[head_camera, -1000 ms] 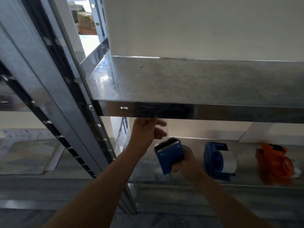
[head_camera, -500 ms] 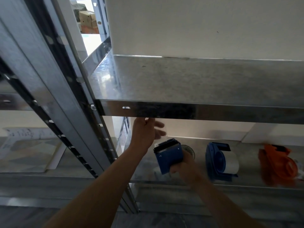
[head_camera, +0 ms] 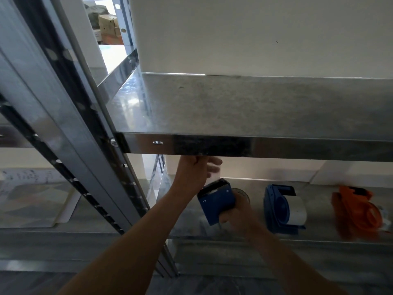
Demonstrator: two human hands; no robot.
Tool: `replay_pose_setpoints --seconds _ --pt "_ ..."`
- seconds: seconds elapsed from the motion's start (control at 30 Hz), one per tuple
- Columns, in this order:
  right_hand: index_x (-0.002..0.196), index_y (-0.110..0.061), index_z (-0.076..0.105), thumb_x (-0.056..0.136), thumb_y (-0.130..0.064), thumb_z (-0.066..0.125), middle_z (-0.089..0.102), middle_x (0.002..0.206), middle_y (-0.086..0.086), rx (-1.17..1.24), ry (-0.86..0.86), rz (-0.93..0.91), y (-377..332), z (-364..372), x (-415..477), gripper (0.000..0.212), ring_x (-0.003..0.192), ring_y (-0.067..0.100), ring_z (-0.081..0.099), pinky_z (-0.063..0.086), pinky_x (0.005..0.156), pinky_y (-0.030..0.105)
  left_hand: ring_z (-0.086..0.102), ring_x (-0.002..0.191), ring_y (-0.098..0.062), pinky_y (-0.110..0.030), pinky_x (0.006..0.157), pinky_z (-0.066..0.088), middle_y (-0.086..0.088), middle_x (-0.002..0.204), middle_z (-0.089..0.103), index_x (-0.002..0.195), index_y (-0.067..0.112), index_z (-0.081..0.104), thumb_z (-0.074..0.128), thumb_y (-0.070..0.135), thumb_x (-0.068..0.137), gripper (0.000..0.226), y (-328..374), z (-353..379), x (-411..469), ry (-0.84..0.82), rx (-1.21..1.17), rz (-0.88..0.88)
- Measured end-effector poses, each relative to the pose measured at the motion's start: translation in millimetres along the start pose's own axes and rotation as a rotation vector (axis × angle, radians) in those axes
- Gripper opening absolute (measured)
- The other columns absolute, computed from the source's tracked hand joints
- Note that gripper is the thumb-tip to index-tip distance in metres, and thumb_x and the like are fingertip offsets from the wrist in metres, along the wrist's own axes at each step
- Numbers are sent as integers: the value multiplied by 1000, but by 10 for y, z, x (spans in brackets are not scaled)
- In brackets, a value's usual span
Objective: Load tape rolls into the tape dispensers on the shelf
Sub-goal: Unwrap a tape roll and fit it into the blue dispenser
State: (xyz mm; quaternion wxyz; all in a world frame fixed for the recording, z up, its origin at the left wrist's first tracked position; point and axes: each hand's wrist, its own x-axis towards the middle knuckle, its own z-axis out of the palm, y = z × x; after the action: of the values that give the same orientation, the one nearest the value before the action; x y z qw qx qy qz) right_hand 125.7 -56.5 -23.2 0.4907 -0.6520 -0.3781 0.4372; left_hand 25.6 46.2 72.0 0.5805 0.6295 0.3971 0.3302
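My right hand (head_camera: 238, 217) grips a blue tape dispenser (head_camera: 215, 201) above the lower shelf (head_camera: 244, 233), its toothed blade pointing up and left. A clear tape roll (head_camera: 241, 193) shows behind the dispenser. My left hand (head_camera: 194, 172) is just below the upper shelf's front edge and pinches a strip of clear tape (head_camera: 213, 177) drawn up from the blade. A second blue dispenser (head_camera: 280, 207) holding a white roll stands to the right on the lower shelf. Further right lies an orange dispenser (head_camera: 355, 211), blurred.
The upper metal shelf (head_camera: 255, 107) spans the view and its front edge hides part of my left hand's fingers. A metal upright (head_camera: 70, 128) runs diagonally at the left. A white wall backs the shelves. Cardboard boxes (head_camera: 107, 24) sit far back at the upper left.
My left hand has stayed near the upper shelf's edge, holding the tape end. The dispenser in my right hand has shifted slightly and the camera has tilted a little.
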Motion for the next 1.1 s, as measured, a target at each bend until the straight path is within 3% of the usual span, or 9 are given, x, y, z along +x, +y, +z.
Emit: replay_pose_setpoints --seconds 0.13,0.27,0.53,0.67,0.77,0.87,1.1 --pt "80 -14 61 52 7 63 67 64 -11 51 -1 10 16 10 21 35 64 2 63 48 52 18 70 73 -33 -51 74 57 -13 89 74 106 1 62 37 10 102 27 8 -13 -17 -9 -14 -8" --pt "70 -13 56 51 3 60 60 56 -9 77 16 21 23 19 30 25 63 11 57 46 54 24 72 74 -33 -51 74 57 -13 93 74 108 3 63 39 10 101 27 9 -65 -13 47 -62 -21" --pt "86 -18 61 45 -5 63 68 67 -12 31 -42 14 2 44 23 43 71 5 62 47 53 16 73 77 -32 -48 74 58 -6 94 74 102 10 64 47 10 98 17 12 -90 16 45 -45 -49" --pt "85 -19 60 47 -1 63 67 65 -17 26 -25 -35 14 12 5 42 62 -5 62 45 51 12 69 64 -27 -35 59 55 -12 94 71 112 -2 59 42 7 100 23 22 -130 19 49 -115 -89" --pt "84 -16 60 47 1 63 68 66 -15 19 7 -56 45 -15 19 41 63 -4 61 45 51 13 69 63 -29 -42 65 56 -17 93 70 107 1 59 37 9 101 24 30 -153 2 61 -87 -81" --pt "86 -12 61 48 3 64 67 68 -14 23 6 -60 76 -42 28 42 64 -3 61 45 51 14 69 61 -27 -39 62 54 -17 86 67 106 -2 55 39 10 101 21 34 -145 -16 24 -102 -98" --pt "93 -11 62 49 1 65 67 74 -7 38 -2 -67 67 -39 4 47 68 2 61 46 53 16 73 69 -34 -46 75 60 -32 79 69 82 -1 55 36 18 103 34 -11 -141 -30 -68 -51 -124"
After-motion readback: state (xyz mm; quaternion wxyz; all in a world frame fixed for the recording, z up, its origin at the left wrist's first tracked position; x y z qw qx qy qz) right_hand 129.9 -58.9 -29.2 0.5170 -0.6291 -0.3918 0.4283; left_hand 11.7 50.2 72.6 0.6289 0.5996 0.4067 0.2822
